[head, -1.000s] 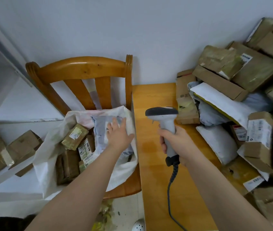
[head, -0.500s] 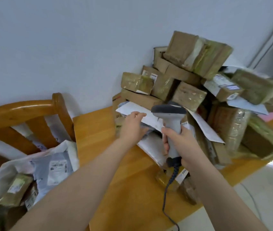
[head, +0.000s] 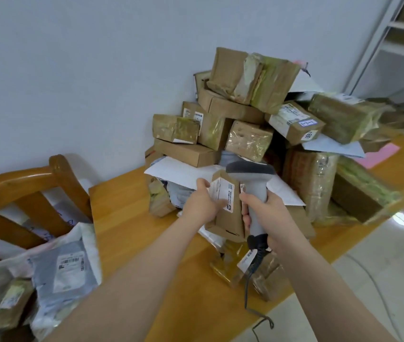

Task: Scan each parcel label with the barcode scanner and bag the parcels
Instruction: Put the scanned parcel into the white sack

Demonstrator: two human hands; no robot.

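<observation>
Small brown labelled parcel [head: 230,215] near-upright, just beside grey barcode scanner [head: 254,191], parcel heap [head: 245,134] behind, part-filled white bag [head: 90,245] left

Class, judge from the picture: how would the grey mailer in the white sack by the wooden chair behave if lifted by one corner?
Probably floppy: the grey mailer looks like creased soft film, slumped in the white sack. Possibly a little slippery, as plastic film tends to be. Unlikely to roll, since it lies fairly flat.
</observation>
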